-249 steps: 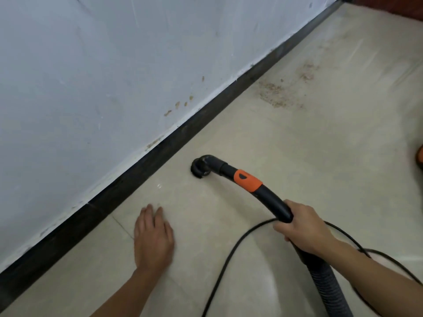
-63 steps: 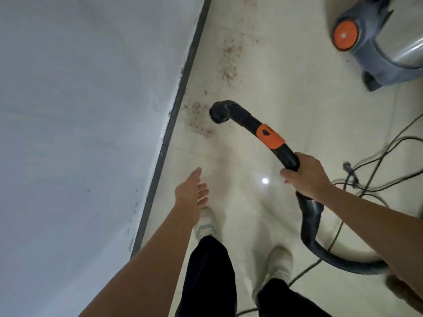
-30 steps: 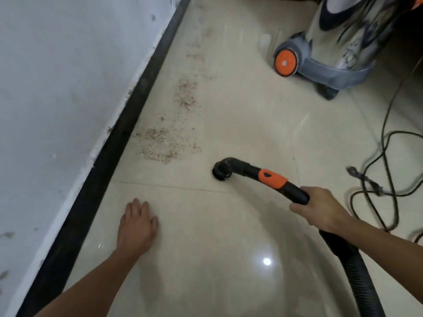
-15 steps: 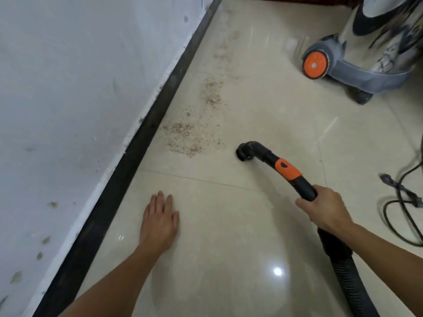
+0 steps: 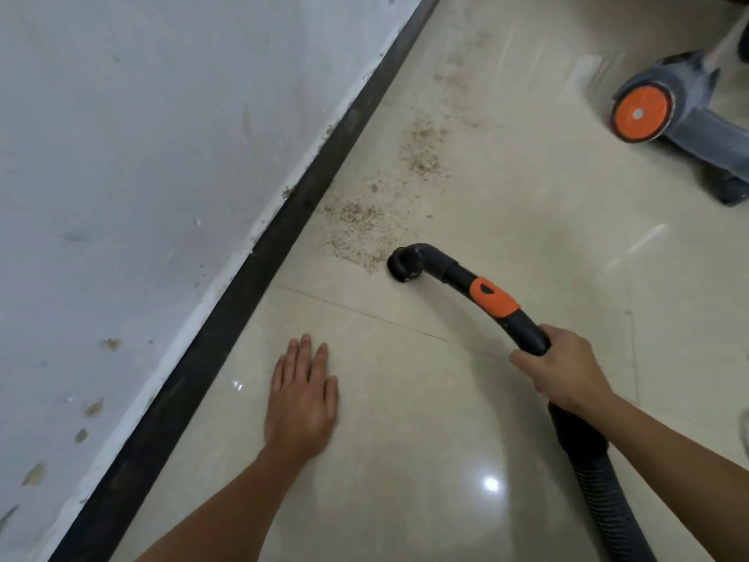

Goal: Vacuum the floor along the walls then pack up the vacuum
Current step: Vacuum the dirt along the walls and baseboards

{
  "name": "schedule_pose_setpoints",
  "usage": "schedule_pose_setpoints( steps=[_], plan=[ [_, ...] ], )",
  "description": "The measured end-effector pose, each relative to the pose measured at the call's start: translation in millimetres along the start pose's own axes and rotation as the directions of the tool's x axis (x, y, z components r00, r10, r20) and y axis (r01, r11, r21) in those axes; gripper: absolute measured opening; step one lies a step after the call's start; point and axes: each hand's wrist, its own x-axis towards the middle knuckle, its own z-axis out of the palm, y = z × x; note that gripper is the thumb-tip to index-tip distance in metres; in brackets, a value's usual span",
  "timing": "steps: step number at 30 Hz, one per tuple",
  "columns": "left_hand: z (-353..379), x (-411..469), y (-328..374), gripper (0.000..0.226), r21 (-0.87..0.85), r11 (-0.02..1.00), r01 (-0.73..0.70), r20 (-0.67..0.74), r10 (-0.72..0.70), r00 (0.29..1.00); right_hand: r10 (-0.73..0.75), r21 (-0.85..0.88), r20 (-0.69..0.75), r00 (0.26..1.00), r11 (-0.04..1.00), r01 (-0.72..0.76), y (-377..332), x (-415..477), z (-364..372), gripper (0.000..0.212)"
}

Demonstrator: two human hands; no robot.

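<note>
Right hand (image 5: 567,369) grips the stiff wand (image 5: 486,294) behind its orange band, nozzle (image 5: 401,267) beside grit (image 5: 356,233); left hand (image 5: 302,393) lies spread on the floor (image 5: 527,221).

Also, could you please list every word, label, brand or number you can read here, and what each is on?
None: no words, numbers or brand names can be read here.
The orange collar on the black curved vacuum hose handle bears only a dark oval mark, no letters.
The orange wheel of the grey vacuum body is plain.
</note>
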Motion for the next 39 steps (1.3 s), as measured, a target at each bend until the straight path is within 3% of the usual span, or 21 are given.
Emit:
schedule_pose_setpoints(
  steps=[3,8,13,18,23,28,32,36,39],
  plan=[
    [1.2,2.1,0.0,0.063,0.002,1.000,0.008,-0.006,-0.008,1.000,0.062,0.036,-0.134,0.989,0.998,-0.058,1.3,11.5,-4.1,0.014],
    [3.6,1.1,-1.9,0.059,0.028,0.999,0.019,-0.006,-0.019,1.000,-0.077,-0.035,0.050,0.996,0.996,0.079,-8.2,1.4,10.0,0.016],
    [5.9,2.7,-2.7,0.057,0.040,0.999,0.022,-0.016,-0.021,1.000,-0.001,0.024,-0.083,0.997,1.000,0.003,-27.7,21.2,13.0,0.016],
    [6.8,2.0,-3.2,0.059,0.034,0.999,0.026,-0.013,-0.026,1.000,-0.128,-0.039,0.067,0.990,0.991,0.130,-31.7,7.1,27.0,0.015],
    [7.1,2.7,-2.5,0.058,0.020,1.000,0.023,-0.021,-0.022,1.000,-0.007,-0.015,-0.122,0.993,1.000,0.005,-43.8,35.6,23.1,0.017],
    [7.3,2.5,-3.0,0.060,0.030,0.999,0.029,-0.015,-0.029,0.999,-0.160,-0.060,0.070,0.985,0.985,0.164,-49.3,24.2,38.5,0.017],
    [6.9,3.4,-2.8,0.060,0.033,0.999,0.023,-0.017,-0.023,1.000,-0.097,-0.019,-0.052,0.994,0.995,0.096,-61.8,40.1,40.2,0.016],
    [6.0,3.0,-3.1,0.059,0.045,0.999,0.026,-0.007,-0.026,1.000,-0.205,-0.046,0.090,0.975,0.977,0.210,-70.2,38.2,50.7,0.016],
    [6.0,3.6,-2.6,0.058,0.059,0.998,0.027,0.003,-0.028,1.000,-0.165,-0.055,0.025,0.986,0.985,0.166,-79.5,51.5,49.3,0.016]
  ],
)
